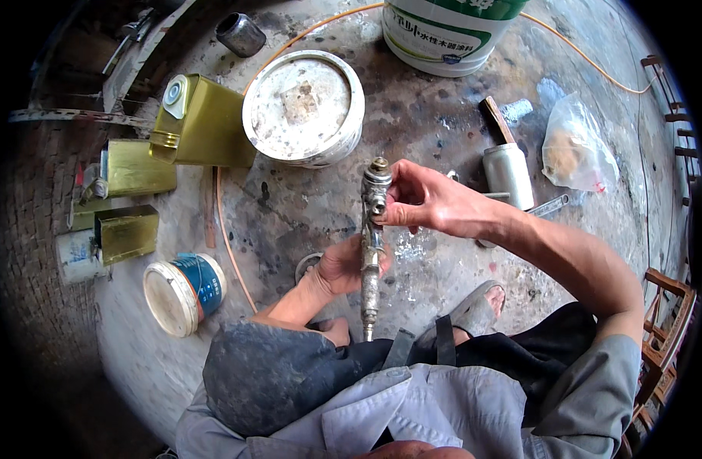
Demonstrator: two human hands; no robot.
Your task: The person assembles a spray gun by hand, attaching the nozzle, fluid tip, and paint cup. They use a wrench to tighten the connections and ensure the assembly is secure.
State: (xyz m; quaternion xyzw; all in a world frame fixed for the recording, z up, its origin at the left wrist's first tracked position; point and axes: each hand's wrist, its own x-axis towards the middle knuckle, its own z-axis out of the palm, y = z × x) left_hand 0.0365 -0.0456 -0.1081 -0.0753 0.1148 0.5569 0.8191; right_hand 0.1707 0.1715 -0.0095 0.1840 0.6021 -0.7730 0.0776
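I see my left hand [342, 265] closed around the middle of a long, worn metal tool [371, 252], holding it upright above the concrete floor [305, 206], just in front of my knees. My right hand [427, 200] is pinched on the tool's upper end, fingers gripping the chunky head with its small brass cap. The thin lower tip of the tool points down toward my lap.

On the floor just beyond the tool stands a round white tin [303, 107] with a dirty lid, and touching its left side lies a gold rectangular can [201, 122]. Further left I see two more gold cans [133, 168], and near my left knee a small tub [184, 293] with a blue label lies on its side. A large white bucket [443, 34] stands at the top, with an orange cord [236, 229] curving across the floor. To the right are a pale metal canister [508, 174] and a clear plastic bag [576, 149]. My sandalled foot [477, 306] rests below my right arm.
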